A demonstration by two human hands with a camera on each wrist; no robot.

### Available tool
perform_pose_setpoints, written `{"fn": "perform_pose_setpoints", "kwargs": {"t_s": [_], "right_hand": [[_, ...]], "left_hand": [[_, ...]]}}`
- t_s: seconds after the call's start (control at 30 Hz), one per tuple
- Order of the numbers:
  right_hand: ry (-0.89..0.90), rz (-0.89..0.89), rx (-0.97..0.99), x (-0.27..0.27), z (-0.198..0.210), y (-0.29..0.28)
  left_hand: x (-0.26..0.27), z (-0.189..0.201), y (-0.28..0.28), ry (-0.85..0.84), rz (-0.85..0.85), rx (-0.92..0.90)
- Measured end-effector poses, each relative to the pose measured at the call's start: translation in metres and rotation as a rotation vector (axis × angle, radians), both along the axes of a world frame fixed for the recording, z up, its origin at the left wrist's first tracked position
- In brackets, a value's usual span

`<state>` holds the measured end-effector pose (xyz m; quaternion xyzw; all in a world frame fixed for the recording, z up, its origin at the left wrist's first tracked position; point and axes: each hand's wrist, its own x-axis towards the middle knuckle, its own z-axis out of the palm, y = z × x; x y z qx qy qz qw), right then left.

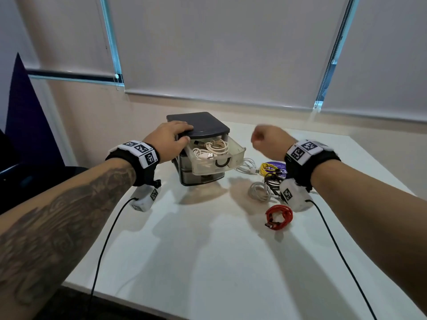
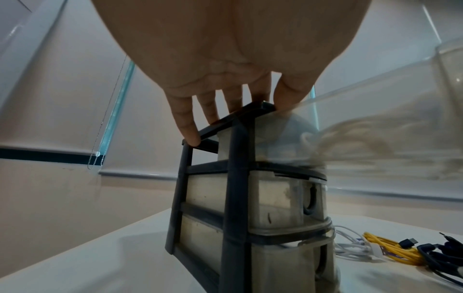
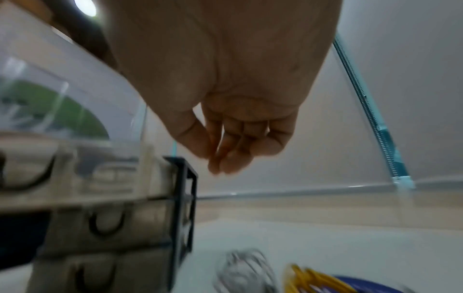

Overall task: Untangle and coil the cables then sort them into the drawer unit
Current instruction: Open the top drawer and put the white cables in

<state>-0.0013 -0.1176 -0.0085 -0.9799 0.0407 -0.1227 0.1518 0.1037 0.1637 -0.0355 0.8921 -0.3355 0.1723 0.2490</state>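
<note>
Left hand (image 1: 169,137) lies flat on the dark lid of the drawer unit (image 1: 201,125), fingers straight and spread over the top edge, thumb by the front corner; it grips nothing. The unit stands on the white table (image 1: 208,250), toward the far side. Top drawer (image 1: 233,155) is pulled out, clear plastic, holding coiled cream-white cables (image 1: 213,147). The two lower drawers are pushed in; contents too murky to tell.

Right of the unit on the table: a loose white cable (image 1: 248,166), a yellow cable (image 1: 268,169) on a purple disc (image 1: 280,166), a dark cable bundle (image 1: 272,181) partly hidden behind the right wrist camera, a grey-white coil (image 1: 260,191), and a red coil (image 1: 279,217) nearest the person.

Right hand (image 1: 265,138) hangs in the air right of the open drawer, blurred, fingers loosely curled inward, nothing visible in them. Right wrist view is heavily smeared; the cables there are only colour streaks.
</note>
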Motion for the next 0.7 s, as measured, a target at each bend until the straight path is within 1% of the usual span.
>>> {"fn": "perform_pose_setpoints", "kwargs": {"t_s": [0.07,0.1,0.13,0.2,0.33,0.43,0.5,0.6,0.67,0.7], "right_hand": [[0.296,0.014,-0.194,-0.003,-0.026,-0.004],[0.408,0.044,-0.276,-0.005,-0.038,-0.002],[0.473,0.067,-0.316,-0.006,-0.048,-0.001],[0.491,0.082,-0.354,-0.007,-0.061,0.001],[0.42,0.052,-0.348,-0.005,-0.066,-0.002],[0.32,0.031,-0.323,-0.009,-0.045,-0.008],[0.202,-0.025,-0.268,-0.011,-0.022,-0.016],[-0.003,-0.136,-0.123,-0.01,0.013,-0.025],[-0.169,-0.165,0.072,-0.009,0.032,-0.021],[-0.23,-0.144,0.172,-0.008,0.038,-0.015]], "left_hand": [[0.0,-0.001,-0.001,0.003,0.018,-0.001],[0.0,-0.001,-0.001,0.006,0.022,-0.003],[-0.001,-0.002,-0.002,0.008,0.022,-0.005],[-0.002,-0.003,-0.002,0.006,0.021,-0.012],[-0.001,-0.003,-0.002,0.015,0.026,-0.024],[0.0,-0.005,-0.002,0.018,0.024,-0.022],[0.001,-0.005,-0.002,0.015,0.023,-0.024],[0.001,-0.005,-0.002,0.017,0.02,-0.029],[0.0,-0.005,-0.002,0.02,0.018,-0.04],[-0.001,-0.005,-0.002,0.018,0.015,-0.044]]}}
